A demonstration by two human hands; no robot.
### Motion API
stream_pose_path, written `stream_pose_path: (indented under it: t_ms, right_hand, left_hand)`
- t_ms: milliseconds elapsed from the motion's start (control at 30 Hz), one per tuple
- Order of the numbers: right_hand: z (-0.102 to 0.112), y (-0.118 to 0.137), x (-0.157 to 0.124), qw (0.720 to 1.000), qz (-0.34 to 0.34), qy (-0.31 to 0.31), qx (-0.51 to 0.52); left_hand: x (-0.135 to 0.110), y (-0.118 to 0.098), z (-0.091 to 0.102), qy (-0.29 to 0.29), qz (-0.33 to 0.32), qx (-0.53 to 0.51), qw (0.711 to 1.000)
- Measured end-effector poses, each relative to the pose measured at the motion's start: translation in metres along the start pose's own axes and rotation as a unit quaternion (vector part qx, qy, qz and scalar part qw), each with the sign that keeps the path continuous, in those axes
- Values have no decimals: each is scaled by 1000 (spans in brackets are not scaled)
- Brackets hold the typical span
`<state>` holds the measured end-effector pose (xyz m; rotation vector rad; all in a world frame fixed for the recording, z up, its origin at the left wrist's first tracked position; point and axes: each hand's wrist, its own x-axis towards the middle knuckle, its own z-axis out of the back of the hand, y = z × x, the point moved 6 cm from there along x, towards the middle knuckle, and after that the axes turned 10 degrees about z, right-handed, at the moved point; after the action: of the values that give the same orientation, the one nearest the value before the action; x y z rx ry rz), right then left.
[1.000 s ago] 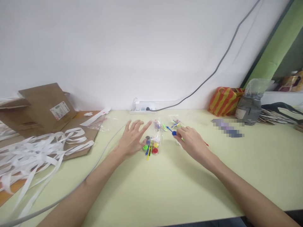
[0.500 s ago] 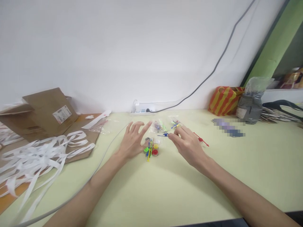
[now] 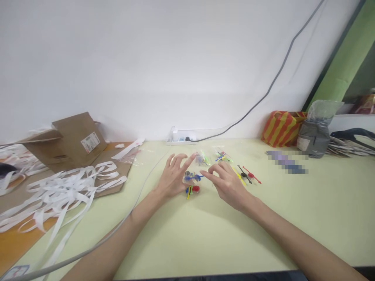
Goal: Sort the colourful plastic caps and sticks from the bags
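My left hand [image 3: 175,175] is beside a small pile of plastic spinner parts, its fingers raised and spread; the thumb is partly hidden by the pile. A blue arrow spinner [image 3: 197,177] lies over the pile, its right end at the fingertips of my right hand [image 3: 225,179], which look closed on it. In the pile show a red round piece [image 3: 195,189] and thin yellow and green arrows. Beyond my right hand lie a yellow arrow [image 3: 240,176], a black arrow spinner [image 3: 244,175] and a red arrow spinner [image 3: 252,175].
Behind the hands are clear bags of coloured parts [image 3: 202,158] and another such bag [image 3: 223,156]. A power strip [image 3: 181,138] stands by the wall. At left are a cardboard box [image 3: 77,138], white straps [image 3: 64,195] and a grey cable [image 3: 137,195]; at right, a striped bag [image 3: 281,128].
My right hand has brought the blue arrow spinner toward me and over the pile. The black and yellow arrows at right now show. My left hand stays spread; the view has shifted slightly.
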<state>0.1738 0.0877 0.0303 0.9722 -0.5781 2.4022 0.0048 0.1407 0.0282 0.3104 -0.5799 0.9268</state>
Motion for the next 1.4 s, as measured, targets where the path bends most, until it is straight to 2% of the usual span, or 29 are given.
stream_pose_path:
  t_ms: [100, 200, 300, 333, 367, 400, 500, 533, 600, 700, 800, 1000, 1200, 1400]
  right_hand:
    - [-5, 5, 8, 999, 10, 36, -4]
    - [5, -2, 14, 1000, 1, -1, 10]
    - [29, -33, 4, 989, -92, -116, 17]
    - [34, -47, -3, 981, -138, -136, 16]
    - [36, -61, -10, 974, -184, -128, 17]
    - [33, -74, -17, 970, -224, -89, 24]
    - [12, -97, -38, 949, -289, 102, 72]
    - [6, -98, -42, 940, -293, 150, 92]
    - [-1, -94, -45, 928, -285, 203, 129]
    - [-5, -79, -39, 917, -265, 248, 166]
    - [-9, -61, -33, 911, -245, 298, 148]
    - [-17, -42, -36, 902, -211, 365, 97]
    - [-19, -42, -37, 901, -200, 374, 94]
    - [-16, -47, -37, 899, -228, 368, 69]
  left_hand:
    - [-1, -6, -1, 5, -7, -12, 1000]
    - [-2, -3, 0, -2, 14, -42, 999]
    - [-1, 14, 1, -26, 98, -118, 988]
    - [-1, 22, 1, -40, 138, -155, 977]
    - [-1, 31, 1, -57, 179, -197, 962]
    - [-2, 40, -1, -69, 216, -239, 944]
    - [-5, 60, -9, -84, 285, -309, 904]
    - [-6, 63, -11, -89, 289, -308, 902]
    - [-8, 67, -12, -103, 284, -288, 909]
    - [-13, 66, -10, -119, 263, -236, 928]
    - [-17, 63, -5, -131, 235, -183, 946]
    - [-21, 68, -4, -140, 240, -138, 951]
    - [-20, 76, -8, -124, 249, -145, 950]
    - [-18, 76, -12, -106, 252, -163, 948]
